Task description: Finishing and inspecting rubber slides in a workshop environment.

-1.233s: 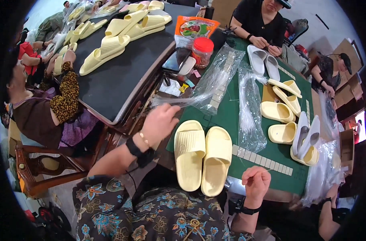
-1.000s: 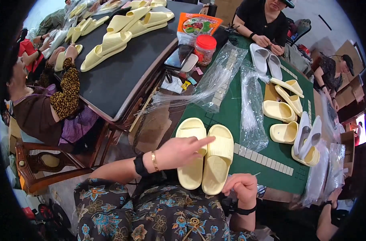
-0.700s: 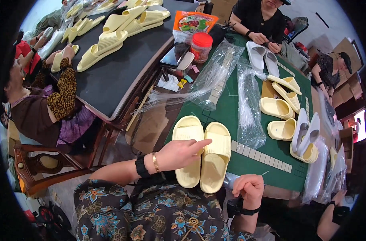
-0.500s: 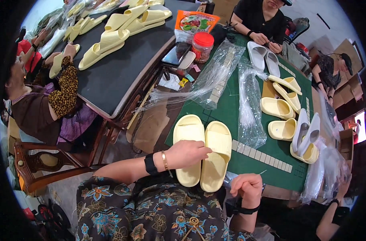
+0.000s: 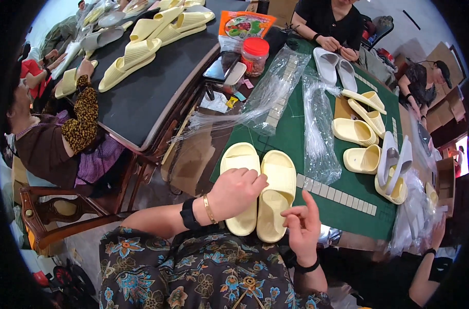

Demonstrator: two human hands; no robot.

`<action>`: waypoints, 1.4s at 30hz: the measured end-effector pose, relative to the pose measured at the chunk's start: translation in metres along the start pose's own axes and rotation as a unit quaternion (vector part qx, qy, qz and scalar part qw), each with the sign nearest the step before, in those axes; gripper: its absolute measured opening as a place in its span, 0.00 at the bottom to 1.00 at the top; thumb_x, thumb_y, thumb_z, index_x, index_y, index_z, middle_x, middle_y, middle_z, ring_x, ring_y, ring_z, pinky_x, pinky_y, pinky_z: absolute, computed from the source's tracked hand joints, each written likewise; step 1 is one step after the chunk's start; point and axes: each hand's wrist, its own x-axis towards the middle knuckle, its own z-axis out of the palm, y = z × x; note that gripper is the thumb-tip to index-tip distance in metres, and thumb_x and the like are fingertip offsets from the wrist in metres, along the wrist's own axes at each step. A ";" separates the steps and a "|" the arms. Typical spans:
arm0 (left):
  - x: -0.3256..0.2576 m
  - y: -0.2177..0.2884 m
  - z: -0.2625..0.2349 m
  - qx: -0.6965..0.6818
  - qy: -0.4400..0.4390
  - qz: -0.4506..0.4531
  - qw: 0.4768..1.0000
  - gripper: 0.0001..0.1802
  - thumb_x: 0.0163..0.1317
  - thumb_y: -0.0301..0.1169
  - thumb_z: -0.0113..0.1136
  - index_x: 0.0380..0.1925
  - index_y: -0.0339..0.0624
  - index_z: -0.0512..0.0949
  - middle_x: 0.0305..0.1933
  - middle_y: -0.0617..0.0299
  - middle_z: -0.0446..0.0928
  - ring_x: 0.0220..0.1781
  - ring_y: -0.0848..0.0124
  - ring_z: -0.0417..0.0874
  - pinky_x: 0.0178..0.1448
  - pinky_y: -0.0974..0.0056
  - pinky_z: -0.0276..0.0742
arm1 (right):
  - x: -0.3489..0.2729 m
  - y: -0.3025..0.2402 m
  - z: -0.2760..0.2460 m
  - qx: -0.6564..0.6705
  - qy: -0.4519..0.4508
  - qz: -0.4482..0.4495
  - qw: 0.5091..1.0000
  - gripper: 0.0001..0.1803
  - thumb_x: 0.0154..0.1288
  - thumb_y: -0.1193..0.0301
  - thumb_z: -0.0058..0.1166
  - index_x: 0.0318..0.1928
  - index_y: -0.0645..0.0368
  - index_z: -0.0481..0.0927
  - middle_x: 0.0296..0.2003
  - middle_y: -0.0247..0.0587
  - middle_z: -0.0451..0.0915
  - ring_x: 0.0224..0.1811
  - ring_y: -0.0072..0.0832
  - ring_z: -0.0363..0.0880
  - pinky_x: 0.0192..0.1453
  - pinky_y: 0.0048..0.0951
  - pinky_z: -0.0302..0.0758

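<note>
A: While the left hand (image 5: 237, 193) curls over the pale yellow slippers (image 5: 276, 199), does it pinch anything?

B: Can't tell. The right hand (image 5: 304, 229) is loosely spread, one finger raised, just right of the pair.

A: And the pair?

B: Side by side at the green mat's (image 5: 358, 188) near edge; a clear plastic bag (image 5: 319, 139) lies beyond, to the right.

just behind a red-lidded jar (image 5: 255, 56), an orange pouch (image 5: 245, 26); left of the jar, a dark phone (image 5: 220, 67); nearer, a white scrap (image 5: 213, 103) touching or beside a yellow wrapper (image 5: 232, 102); at left, a wooden chair (image 5: 48, 212); far right, a box (image 5: 445, 177).
</note>
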 end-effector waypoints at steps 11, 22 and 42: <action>-0.059 0.014 -0.001 -0.113 -0.214 0.141 0.960 0.09 0.56 0.34 0.58 0.35 0.43 0.74 0.25 0.64 0.72 0.27 0.66 0.79 0.30 0.62 0.76 | -0.005 0.024 -0.012 -0.261 -0.196 -0.058 0.943 0.04 0.63 0.73 0.57 0.36 0.61 0.80 0.30 0.48 0.80 0.31 0.47 0.80 0.33 0.39 0.77; -0.088 0.027 0.006 -0.213 -0.344 0.187 0.895 0.08 0.58 0.35 0.57 0.28 0.44 0.73 0.27 0.60 0.74 0.31 0.62 0.81 0.33 0.59 0.78 | -0.029 0.029 -0.013 -0.231 -0.421 0.100 0.872 0.10 0.63 0.67 0.54 0.33 0.60 0.83 0.28 0.50 0.82 0.31 0.47 0.82 0.36 0.39 0.77; -0.073 0.040 -0.019 -0.169 -0.247 0.236 0.924 0.07 0.53 0.32 0.56 0.21 0.42 0.75 0.23 0.64 0.73 0.28 0.67 0.80 0.32 0.64 0.76 | -0.049 -0.018 -0.020 -0.244 -0.348 0.077 0.902 0.10 0.63 0.66 0.55 0.32 0.60 0.82 0.26 0.51 0.81 0.30 0.48 0.81 0.35 0.42 0.78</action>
